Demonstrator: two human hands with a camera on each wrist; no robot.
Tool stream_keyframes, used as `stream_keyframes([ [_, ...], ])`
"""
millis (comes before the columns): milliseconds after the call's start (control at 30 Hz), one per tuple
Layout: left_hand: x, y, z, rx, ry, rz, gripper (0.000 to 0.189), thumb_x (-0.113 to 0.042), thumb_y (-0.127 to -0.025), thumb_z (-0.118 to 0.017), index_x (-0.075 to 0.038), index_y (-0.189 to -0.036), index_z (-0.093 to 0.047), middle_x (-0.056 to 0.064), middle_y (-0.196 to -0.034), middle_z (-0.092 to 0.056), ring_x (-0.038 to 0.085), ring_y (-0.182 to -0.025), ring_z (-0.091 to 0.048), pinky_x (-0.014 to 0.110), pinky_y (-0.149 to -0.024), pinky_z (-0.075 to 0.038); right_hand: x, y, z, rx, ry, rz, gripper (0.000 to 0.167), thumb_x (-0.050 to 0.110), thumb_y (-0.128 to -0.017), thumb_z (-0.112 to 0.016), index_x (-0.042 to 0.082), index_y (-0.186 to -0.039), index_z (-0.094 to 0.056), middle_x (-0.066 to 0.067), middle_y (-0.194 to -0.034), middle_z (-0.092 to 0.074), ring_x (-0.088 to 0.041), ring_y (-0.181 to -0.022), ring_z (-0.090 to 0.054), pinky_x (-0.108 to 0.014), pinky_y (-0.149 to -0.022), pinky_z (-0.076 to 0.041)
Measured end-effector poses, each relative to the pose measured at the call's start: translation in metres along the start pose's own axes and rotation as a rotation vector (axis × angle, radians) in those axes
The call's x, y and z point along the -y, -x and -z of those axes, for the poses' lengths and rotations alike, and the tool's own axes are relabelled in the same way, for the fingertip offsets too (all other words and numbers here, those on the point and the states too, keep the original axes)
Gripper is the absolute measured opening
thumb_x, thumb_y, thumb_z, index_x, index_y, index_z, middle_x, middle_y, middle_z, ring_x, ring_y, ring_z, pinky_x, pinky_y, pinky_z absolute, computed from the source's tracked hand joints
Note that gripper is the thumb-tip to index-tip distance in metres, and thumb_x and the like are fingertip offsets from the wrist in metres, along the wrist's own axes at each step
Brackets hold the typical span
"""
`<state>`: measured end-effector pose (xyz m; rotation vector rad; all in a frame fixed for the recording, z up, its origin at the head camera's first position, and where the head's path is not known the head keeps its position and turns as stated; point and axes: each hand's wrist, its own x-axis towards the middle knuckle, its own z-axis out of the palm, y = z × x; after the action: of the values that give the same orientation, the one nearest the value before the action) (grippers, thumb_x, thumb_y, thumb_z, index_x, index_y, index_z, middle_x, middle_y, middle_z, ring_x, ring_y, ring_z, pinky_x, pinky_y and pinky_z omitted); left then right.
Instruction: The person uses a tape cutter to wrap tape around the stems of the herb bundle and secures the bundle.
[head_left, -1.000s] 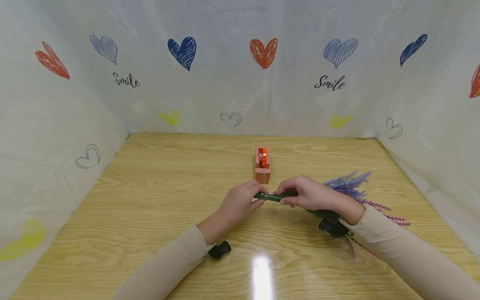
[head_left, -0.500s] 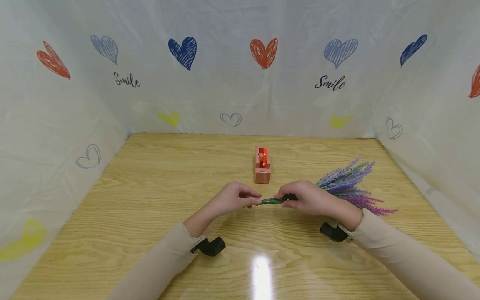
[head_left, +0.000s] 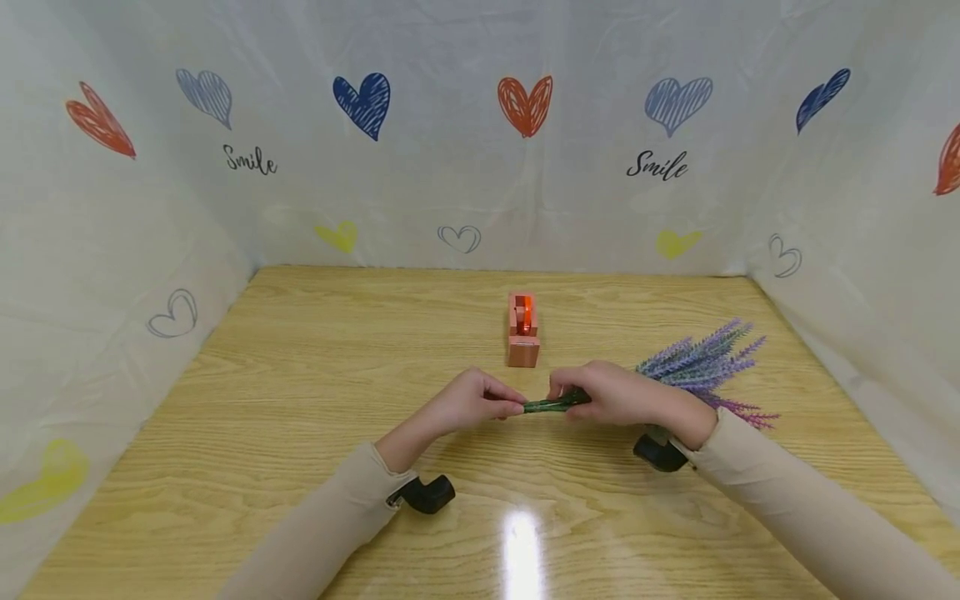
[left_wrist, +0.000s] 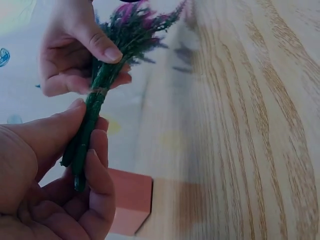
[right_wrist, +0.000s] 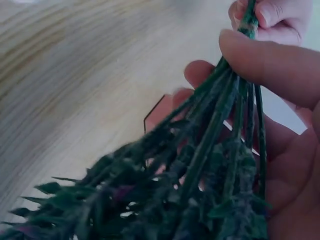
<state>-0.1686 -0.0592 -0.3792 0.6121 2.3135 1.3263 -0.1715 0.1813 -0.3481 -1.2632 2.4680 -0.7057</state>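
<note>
A bunch of lavender (head_left: 701,367) with purple and pink flower heads lies across my hands, its heads to the right. My right hand (head_left: 618,393) grips the gathered green stems between thumb and fingers, as the right wrist view also shows at the stems (right_wrist: 220,105). At the stem ends, my left hand (head_left: 472,402) pinches the bundle between thumb and fingertips. In the left wrist view a thin pale band (left_wrist: 99,91) circles the stems between the two hands. Leaves and stems fan out below my right thumb (right_wrist: 270,62).
Beyond the hands, a pink tape dispenser (head_left: 523,352) with a red-orange roll (head_left: 527,315) stands on the wooden table (head_left: 337,350). A white curtain (head_left: 450,192) printed with hearts encloses the back and sides. Black wrist cameras (head_left: 429,494) hang under both sleeves.
My left hand has shifted slightly left and down toward the stem ends. The lavender has turned in my right hand, its flower heads swinging up and gathering closer. The dispenser stays put.
</note>
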Motion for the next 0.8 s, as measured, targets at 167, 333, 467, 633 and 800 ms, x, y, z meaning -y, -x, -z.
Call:
stream_keyframes([
  [167, -0.002, 0.0, -0.001, -0.004, -0.005, -0.009, 0.015, -0.016, -0.086, -0.068, -0.007, -0.097, -0.074, -0.001, -0.083, -0.068, 0.01, -0.067, -0.055, 0.024, -0.055, -0.04, -0.001, -0.001, 0.003, 0.037, -0.034, 0.012, 0.023, 0.005, -0.083, -0.07, 0.017, -0.097, -0.056, -0.003, -0.094, -0.066, -0.01, -0.082, -0.06, -0.03, -0.068, -0.047],
  [333, -0.003, 0.0, -0.001, -0.005, 0.029, -0.009, 0.015, -0.014, -0.086, -0.068, -0.007, -0.098, -0.074, 0.0, -0.082, -0.067, 0.01, -0.066, -0.053, 0.024, -0.056, -0.042, -0.003, -0.003, 0.005, 0.065, -0.069, 0.042, 0.024, 0.003, -0.082, -0.07, 0.016, -0.095, -0.055, -0.003, -0.095, -0.064, -0.01, -0.078, -0.057, -0.028, -0.066, -0.046],
  [467, -0.002, 0.0, -0.001, -0.012, 0.047, -0.014, 0.014, -0.012, -0.086, -0.068, -0.007, -0.098, -0.074, 0.002, -0.083, -0.067, 0.013, -0.066, -0.055, 0.026, -0.059, -0.046, -0.006, -0.004, 0.008, 0.101, -0.137, 0.064, 0.023, -0.002, -0.083, -0.068, 0.013, -0.096, -0.056, -0.005, -0.098, -0.063, -0.015, -0.083, -0.061, -0.03, -0.071, -0.048],
  [633, -0.001, 0.0, -0.001, -0.024, 0.04, -0.02, 0.013, -0.012, -0.085, -0.069, -0.007, -0.096, -0.073, 0.0, -0.087, -0.067, 0.024, -0.071, -0.061, 0.034, -0.065, -0.052, -0.009, -0.005, 0.012, 0.139, -0.217, 0.088, 0.025, -0.01, -0.081, -0.063, 0.007, -0.1, -0.06, -0.008, -0.1, -0.063, -0.026, -0.085, -0.063, -0.032, -0.074, -0.05],
  [800, -0.002, -0.002, -0.002, -0.018, 0.034, -0.046, 0.012, -0.011, -0.084, -0.07, -0.006, -0.095, -0.07, 0.001, -0.088, -0.064, 0.027, -0.073, -0.062, 0.032, -0.064, -0.051, -0.01, -0.007, 0.012, 0.097, -0.138, 0.101, 0.028, -0.013, -0.079, -0.062, 0.008, -0.099, -0.062, -0.003, -0.098, -0.064, -0.016, -0.084, -0.061, -0.031, -0.073, -0.049],
])
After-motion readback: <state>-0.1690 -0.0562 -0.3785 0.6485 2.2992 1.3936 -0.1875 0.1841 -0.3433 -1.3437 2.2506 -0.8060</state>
